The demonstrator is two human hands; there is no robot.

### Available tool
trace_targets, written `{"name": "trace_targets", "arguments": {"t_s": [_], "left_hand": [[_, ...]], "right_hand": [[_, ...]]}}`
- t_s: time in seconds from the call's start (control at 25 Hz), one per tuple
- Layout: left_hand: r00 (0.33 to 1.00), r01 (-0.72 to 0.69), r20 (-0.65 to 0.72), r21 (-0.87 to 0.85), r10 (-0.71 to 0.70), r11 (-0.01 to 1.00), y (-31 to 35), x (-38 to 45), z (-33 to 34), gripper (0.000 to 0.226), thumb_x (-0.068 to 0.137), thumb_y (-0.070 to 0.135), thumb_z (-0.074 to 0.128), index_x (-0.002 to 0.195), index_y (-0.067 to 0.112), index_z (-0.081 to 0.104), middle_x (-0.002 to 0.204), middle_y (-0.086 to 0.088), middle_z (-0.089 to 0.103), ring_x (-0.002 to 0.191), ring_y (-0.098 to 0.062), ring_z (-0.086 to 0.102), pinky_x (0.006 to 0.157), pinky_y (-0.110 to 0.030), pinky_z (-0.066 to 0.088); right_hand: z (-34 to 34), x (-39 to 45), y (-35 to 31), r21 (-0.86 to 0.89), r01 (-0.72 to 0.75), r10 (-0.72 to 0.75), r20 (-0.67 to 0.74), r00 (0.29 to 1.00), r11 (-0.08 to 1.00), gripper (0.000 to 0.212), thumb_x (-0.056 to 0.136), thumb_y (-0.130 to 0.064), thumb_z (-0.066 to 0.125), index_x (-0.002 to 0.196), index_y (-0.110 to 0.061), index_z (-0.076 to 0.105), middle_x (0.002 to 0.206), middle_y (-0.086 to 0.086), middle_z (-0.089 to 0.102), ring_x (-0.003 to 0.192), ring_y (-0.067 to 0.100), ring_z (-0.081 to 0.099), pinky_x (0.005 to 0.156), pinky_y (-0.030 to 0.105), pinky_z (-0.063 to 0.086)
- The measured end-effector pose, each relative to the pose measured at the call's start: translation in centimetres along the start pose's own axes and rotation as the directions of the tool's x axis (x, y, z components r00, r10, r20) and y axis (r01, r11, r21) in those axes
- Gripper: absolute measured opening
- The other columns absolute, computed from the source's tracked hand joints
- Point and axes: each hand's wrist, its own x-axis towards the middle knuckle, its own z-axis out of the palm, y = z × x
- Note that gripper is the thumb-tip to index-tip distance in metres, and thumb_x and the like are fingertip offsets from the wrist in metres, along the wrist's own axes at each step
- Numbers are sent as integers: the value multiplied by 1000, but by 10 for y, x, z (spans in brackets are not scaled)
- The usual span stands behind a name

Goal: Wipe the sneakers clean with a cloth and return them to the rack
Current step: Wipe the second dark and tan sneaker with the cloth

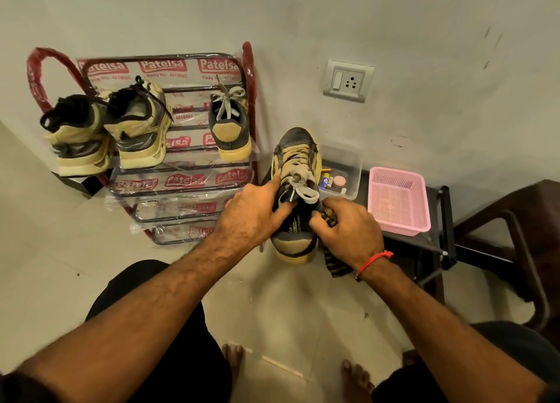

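Nearest the camera, above the person's dark-clad knees and bare feet on the pale tiled floor, both hands meet around one dark grey sneaker with a yellowed rubber sole and tan laces, held in the air with its heel toward the person and its toe pointing at the wall. The left hand grips the shoe's left side at the collar, its forefinger stretched forward along the edge of the laces and its thumb hooked into the opening. The right hand, a red thread round its wrist, curls its fingers round a dark brown patterned cloth and presses it against the right side of the heel; the rest of the cloth hangs limp below the wrist. Just beyond the shoe, to the right, a clear plastic box of small items and a pink perforated plastic basket sit on a low black stand. Further left stands the red metal shoe rack, its wire tiers wrapped in printed plastic film; the matching grey sneaker rests at the right end of an upper tier, and a pair of bulky cream-and-black running shoes at the left end, heels outward. A white wall socket is set in the grey wall behind.
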Motion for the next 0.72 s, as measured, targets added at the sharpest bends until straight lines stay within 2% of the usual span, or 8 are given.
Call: {"name": "trace_targets", "arguments": {"t_s": [0.08, 0.2, 0.28, 0.36, 0.44, 0.48, 0.6, 0.72], "left_hand": [[999, 2, -37, 30, -1, 1000, -1, 1, -12, 42, 99, 48, 44, 133, 25, 52, 94, -13, 70, 85, -35, 68, 73, -49, 59], [994, 47, -101, -59, -53, 997, -10, -5, -38, 32, 104, 35, 44, 126, 17, 61, 88, -14, 69, 79, -33, 66, 70, -46, 58], [987, 90, -121, -136, -107, 987, -23, -13, -57, 29, 104, 30, 47, 119, 14, 65, 84, -9, 67, 73, -27, 64, 66, -42, 57], [975, 138, -152, -157, -162, 978, -41, -27, -78, 28, 104, 26, 48, 121, 13, 66, 88, -8, 68, 77, -25, 64, 68, -44, 59], [957, 157, -215, -174, -194, 972, -59, -44, -100, 31, 104, 20, 49, 130, 14, 64, 93, -8, 69, 85, -25, 66, 72, -42, 58], [949, 153, -251, -165, -192, 974, -67, -51, -111, 33, 104, 18, 49, 134, 14, 62, 94, -7, 68, 87, -23, 65, 70, -37, 56], [923, 180, -332, -75, -195, 981, -91, -64, -141, 36, 105, 17, 48, 139, 15, 59, 96, -5, 65, 87, -19, 61, 62, -17, 44], [899, 207, -392, -14, -196, 978, -117, -57, -157, 38, 105, 19, 47, 142, 18, 56, 95, -7, 65, 84, -23, 61, 62, -21, 47]], "right_hand": [[0, 3, -5, 72, 16, -17, 6, 1000, 997, 33, 92, -50, 56, 75, -22, 61, 69, -5, 59, 65, 12, 56, 58, 29, 48], [-4, 13, -13, 434, -78, 64, 47, 997, 897, 35, 90, -55, 61, 78, -22, 66, 68, -5, 64, 68, 7, 62, 63, 21, 50], [-4, 24, -15, 671, -228, 209, 110, 972, 706, 38, 86, -57, 65, 84, -20, 70, 79, 0, 72, 81, 13, 69, 77, 31, 56], [-3, 34, -18, 842, -345, 306, 228, 924, 414, 37, 86, -53, 70, 92, -17, 70, 95, 10, 74, 91, 25, 71, 83, 39, 56], [1, 44, -27, 925, -355, 274, 309, 911, 136, 29, 91, -32, 69, 108, -9, 66, 107, 20, 70, 92, 27, 68, 77, 36, 56], [4, 47, -33, 939, -340, 239, 319, 917, 52, 29, 92, -21, 67, 117, -6, 63, 110, 21, 68, 93, 27, 67, 77, 36, 57], [20, 56, -59, 955, -292, 156, 295, 943, -41, 44, 87, 1, 64, 129, -7, 55, 118, 19, 67, 106, 31, 66, 91, 42, 55], [39, 64, -82, 967, -254, 168, 252, 953, -10, 44, 87, 6, 64, 126, -14, 57, 116, 12, 70, 109, 26, 66, 90, 37, 55]]}}
